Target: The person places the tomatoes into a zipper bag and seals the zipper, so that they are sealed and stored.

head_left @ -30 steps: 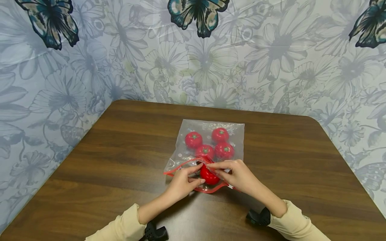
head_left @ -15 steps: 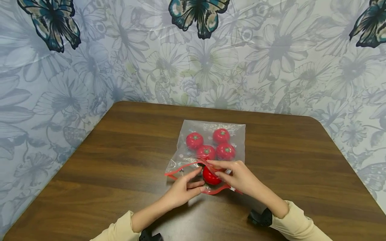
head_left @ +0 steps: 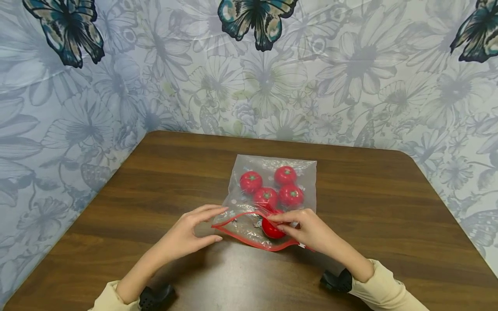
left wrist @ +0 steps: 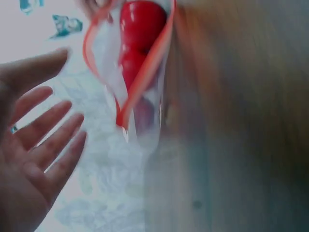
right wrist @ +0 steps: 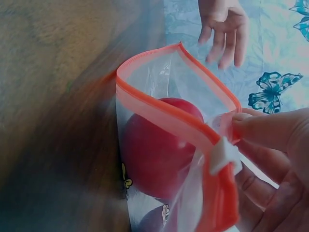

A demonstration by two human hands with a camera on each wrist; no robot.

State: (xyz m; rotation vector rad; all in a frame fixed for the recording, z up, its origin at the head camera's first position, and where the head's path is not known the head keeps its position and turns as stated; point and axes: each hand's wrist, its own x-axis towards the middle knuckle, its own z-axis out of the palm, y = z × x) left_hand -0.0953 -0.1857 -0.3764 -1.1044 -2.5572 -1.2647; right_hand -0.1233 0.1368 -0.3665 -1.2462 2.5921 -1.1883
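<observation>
A clear zip bag (head_left: 307, 172) with a red zip edge lies on the table, its mouth gaping toward the person. Several red tomatoes (head_left: 250, 182) with green stems are inside, and one more tomato (head_left: 272, 229) sits just within the mouth. My right hand (head_left: 307, 226) pinches the upper zip edge between thumb and fingers, seen close up in the right wrist view beside the white slider (right wrist: 225, 157). My left hand (head_left: 186, 233) hovers by the bag's left corner, fingers extended and thumb apart, holding nothing. The left wrist view shows this hand (left wrist: 38, 140) apart from the bag.
The brown wooden table (head_left: 155, 181) has rounded far corners. Behind it hangs a flowered cloth (head_left: 350, 86) with butterfly figures. A black wrist device (head_left: 336, 280) is strapped at the right wrist, another (head_left: 155, 298) at the left.
My left hand has left the tomato at the mouth and moved left, out to the bag's left corner. The mouth now gapes wider on that side. My right hand keeps its pinch.
</observation>
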